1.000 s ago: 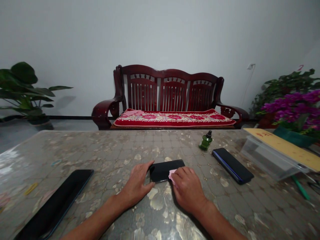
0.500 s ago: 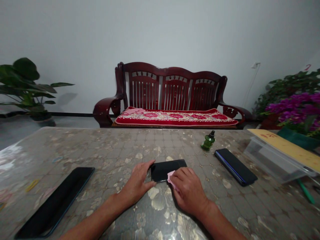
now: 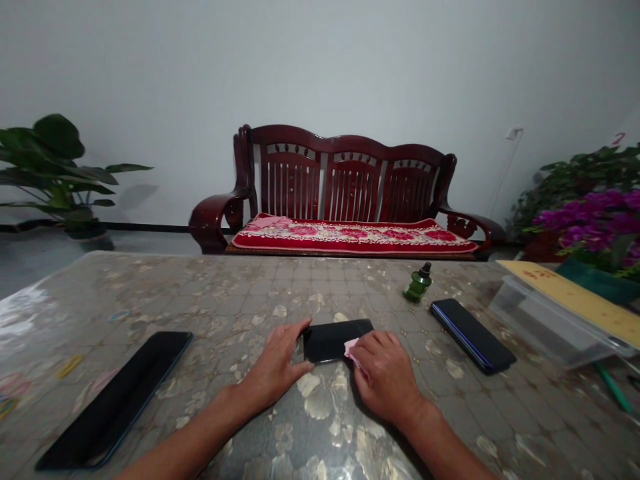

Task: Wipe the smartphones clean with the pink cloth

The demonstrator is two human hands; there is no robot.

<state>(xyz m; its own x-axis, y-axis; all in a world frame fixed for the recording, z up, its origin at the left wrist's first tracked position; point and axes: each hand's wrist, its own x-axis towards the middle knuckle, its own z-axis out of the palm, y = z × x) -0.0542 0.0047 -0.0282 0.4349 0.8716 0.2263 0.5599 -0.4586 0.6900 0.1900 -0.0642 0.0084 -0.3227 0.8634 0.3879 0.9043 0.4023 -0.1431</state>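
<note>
A black smartphone (image 3: 327, 341) lies flat on the table, screen up, between my two hands. My left hand (image 3: 281, 357) grips its left end, thumb at the near edge and fingers at the far corner. Bunched in my right hand (image 3: 385, 373) is a small pink cloth (image 3: 351, 347), pressed against the phone's right end. My right fingers are curled over the cloth and hide most of it, along with the phone's near right corner.
A larger dark phone or tablet (image 3: 117, 400) lies at left, near yellow bands (image 3: 69, 365). To the right are a green spray bottle (image 3: 417, 283), another dark phone (image 3: 471, 335) and a clear plastic box (image 3: 545, 327). A wooden bench (image 3: 350, 177) stands beyond the table (image 3: 240, 287).
My right hand has slid slightly right along the phone with the pink cloth, baring more of the screen. My left hand keeps its hold. The view has shifted a little.
</note>
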